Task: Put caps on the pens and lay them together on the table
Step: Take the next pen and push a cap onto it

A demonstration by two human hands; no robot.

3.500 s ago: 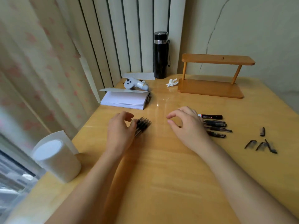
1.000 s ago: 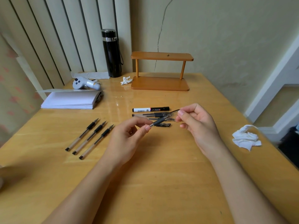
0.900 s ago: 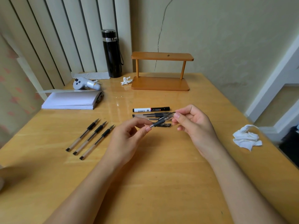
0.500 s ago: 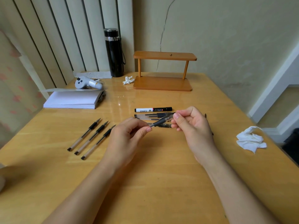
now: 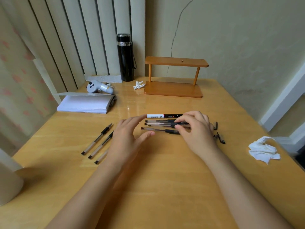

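Observation:
Several capped clear pens lie side by side in the middle of the wooden table, just nearer than a white-and-black marker. My right hand pinches the black cap end of one pen, which lies low against this group. My left hand hovers at the group's left end, fingers apart and holding nothing. Three uncapped pens lie slanted to the left, partly hidden by my left hand. Loose black caps rest to the right, behind my right hand.
A crumpled tissue lies near the right edge. At the back stand a wooden shelf, a black flask, a paper stack and a grey controller. A paper roll stands at the near left.
Both hands held one pen in the air with its cap going on. Now my right hand has lowered it to the capped group, and my left hand has let go and opened.

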